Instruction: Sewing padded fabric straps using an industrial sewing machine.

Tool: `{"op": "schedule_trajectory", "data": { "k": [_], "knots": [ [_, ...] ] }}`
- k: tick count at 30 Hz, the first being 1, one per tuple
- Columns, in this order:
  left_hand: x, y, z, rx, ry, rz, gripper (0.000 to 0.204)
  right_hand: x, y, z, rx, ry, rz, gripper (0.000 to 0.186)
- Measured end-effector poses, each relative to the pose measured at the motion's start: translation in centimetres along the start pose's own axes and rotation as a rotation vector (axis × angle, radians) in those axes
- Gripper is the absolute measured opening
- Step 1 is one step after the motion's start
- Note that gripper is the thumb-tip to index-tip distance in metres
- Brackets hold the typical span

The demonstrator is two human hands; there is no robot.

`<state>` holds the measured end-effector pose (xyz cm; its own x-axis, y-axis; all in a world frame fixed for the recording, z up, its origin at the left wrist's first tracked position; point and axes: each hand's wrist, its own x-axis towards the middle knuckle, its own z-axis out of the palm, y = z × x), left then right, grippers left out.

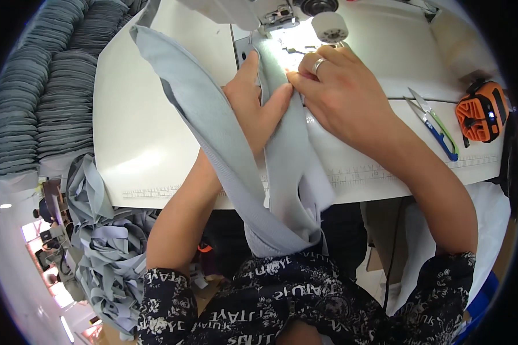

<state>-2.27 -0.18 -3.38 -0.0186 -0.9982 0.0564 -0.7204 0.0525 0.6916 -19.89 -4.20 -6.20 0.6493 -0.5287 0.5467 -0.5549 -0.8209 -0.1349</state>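
Observation:
A long pale grey fabric strip (285, 138) runs up under the sewing machine head (279, 20) and loops down over the table's front edge toward my lap. Its other length passes across my left wrist. My left hand (250, 106) lies on the strip just before the needle area, index finger stretched along its left edge and thumb spread across it; the remaining fingers are hidden. With bent fingers, my right hand (342, 95) pinches the strip's right edge close to the machine's foot. A ring sits on one finger. Bright lamp light washes out the stitching spot.
Thread snips (434, 129) with blue and green handles lie on the right of the white table (149, 155), beside an orange and black device (482, 112). Stacked grey fabric pieces (40, 109) stand at left, above a loose heap (112, 253). A printed ruler borders the front edge.

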Motion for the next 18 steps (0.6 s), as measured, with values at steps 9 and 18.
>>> {"op": "schedule_trajectory", "data": {
  "k": [9,18],
  "knots": [
    [1.2,0.8,-0.6,-0.043,-0.038,-0.044,0.044,0.2,0.2,0.2,-0.020,-0.006,0.035,0.009],
    [2.3,-0.5,-0.5,-0.003,-0.042,-0.028,0.054,0.2,0.2,0.3,0.015,-0.012,0.061,0.010]
  ]
}}
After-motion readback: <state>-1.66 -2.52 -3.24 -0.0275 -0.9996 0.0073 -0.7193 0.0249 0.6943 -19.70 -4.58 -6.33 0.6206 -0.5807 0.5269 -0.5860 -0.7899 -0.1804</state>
